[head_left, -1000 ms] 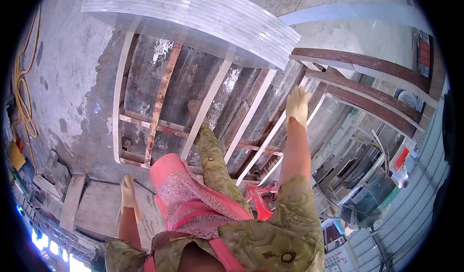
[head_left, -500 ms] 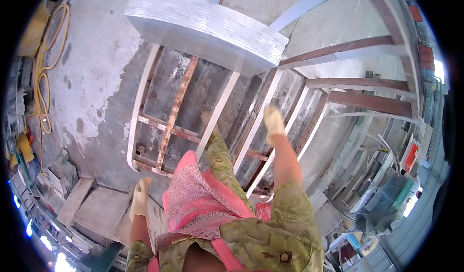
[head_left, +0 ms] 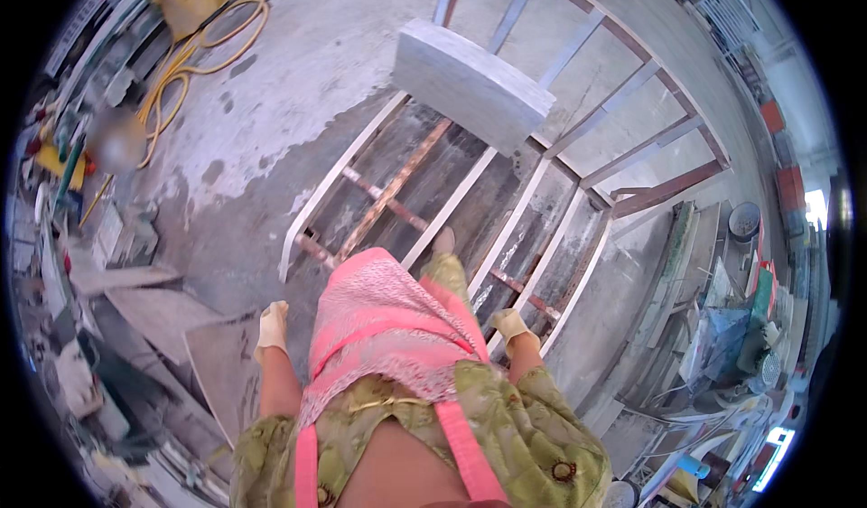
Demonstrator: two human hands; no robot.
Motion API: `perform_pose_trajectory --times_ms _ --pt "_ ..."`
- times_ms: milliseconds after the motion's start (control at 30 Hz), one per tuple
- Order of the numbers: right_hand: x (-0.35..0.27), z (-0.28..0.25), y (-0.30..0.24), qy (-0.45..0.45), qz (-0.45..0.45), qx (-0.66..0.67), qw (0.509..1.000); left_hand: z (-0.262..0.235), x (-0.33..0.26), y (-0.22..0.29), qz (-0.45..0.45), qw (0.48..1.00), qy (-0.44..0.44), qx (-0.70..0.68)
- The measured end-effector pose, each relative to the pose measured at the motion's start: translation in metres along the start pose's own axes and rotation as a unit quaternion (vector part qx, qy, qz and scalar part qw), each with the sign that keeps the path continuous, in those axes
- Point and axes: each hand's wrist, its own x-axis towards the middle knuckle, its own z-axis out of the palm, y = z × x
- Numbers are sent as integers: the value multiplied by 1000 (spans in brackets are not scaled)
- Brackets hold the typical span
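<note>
A: What's different in the head view?

B: Mainly the right hand (head_left: 512,325). A second ago it reached forward over the rack (head_left: 449,208); now it is drawn back, near the body on the right. The camera has turned too, so more of the yellow hose (head_left: 185,67) shows, far left.

A: And the left hand (head_left: 271,325)?

B: Still low on the near left, beside the pink apron (head_left: 388,314), apart from the rack.

A: Holding anything?

B: Nothing shows in either one. The left looks loosely bent, but how far its fingers are open I can't tell. The right has its fingers turned down by the rack's near bars; I can't tell how closed they are, or whether they touch a bar.

A: Where's the pale grey stack (head_left: 474,79)?

B: At the rack's far end, in front of the upright bars, where it was before. Both hands are well apart from it.

A: So what does the change mean for the work?

B: My judgement is that the stack is being left to the rack's support, with neither hand steadying it. One shoe (head_left: 443,240) shows between the bars.
</note>
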Motion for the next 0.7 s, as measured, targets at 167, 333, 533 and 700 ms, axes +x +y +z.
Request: perform_pose_trajectory --times_ms 167,333,533,700 --pt "-75 -22 -28 98 43 111 988 -38 -22 -74 -8 995 32 94" --pt "-126 -19 -24 143 55 126 980 -41 -45 -69 5 991 1 134" --pt "-122 -23 -29 57 3 67 996 -32 -79 -100 15 986 63 -152" --pt "-141 -17 -57 52 -90 148 984 -46 -109 -210 77 990 120 3"
